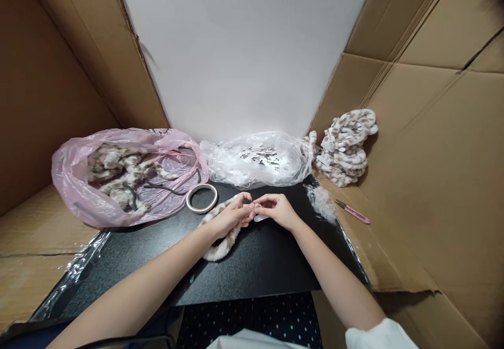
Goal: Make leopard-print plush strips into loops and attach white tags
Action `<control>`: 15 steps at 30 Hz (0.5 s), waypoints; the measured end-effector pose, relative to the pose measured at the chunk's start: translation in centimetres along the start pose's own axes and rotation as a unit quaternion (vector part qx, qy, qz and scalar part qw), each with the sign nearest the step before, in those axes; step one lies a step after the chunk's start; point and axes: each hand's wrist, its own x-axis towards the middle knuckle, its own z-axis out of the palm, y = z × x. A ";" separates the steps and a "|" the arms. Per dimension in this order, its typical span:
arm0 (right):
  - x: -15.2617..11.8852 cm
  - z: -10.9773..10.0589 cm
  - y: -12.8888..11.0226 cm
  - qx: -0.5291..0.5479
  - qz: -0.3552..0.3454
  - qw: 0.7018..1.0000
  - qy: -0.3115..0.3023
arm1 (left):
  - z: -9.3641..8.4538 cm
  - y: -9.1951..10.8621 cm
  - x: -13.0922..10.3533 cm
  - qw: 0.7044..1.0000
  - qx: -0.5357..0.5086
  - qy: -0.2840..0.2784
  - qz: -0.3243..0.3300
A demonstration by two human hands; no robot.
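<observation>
A fluffy white-and-brown fabric loop (223,248) lies on the black table, partly under my left hand (235,215). The fingers of my left hand are closed on the loop's upper right end. My right hand (274,208) meets it there, thumb and fingertips pinched on a small white tag (260,218). The exact spot where the fingertips touch is too small to make out. Just left of the loop's top sits a roll of tape (201,198).
A pink plastic bag (71,181) at the left holds fluffy pieces and dark cords. A clear bag (228,168) of white tags stands at the back. Fluffy loops (346,147) are piled at the right, near white fluff (322,202) and a pink-handled tool (356,213). Cardboard walls enclose both sides.
</observation>
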 end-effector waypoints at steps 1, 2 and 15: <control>0.1 -0.1 -0.1 -0.021 -0.015 0.999 0.020 | 0.0 0.0 0.0 1.000 -0.002 0.000 0.005; 0.1 -0.2 -0.4 -0.048 -0.039 0.997 0.047 | 0.0 -0.1 0.1 1.000 -0.002 -0.002 0.008; 8.5 10.0 -5.7 -0.514 -0.189 0.808 -0.217 | -0.4 -1.7 -0.3 0.988 0.140 0.060 -0.026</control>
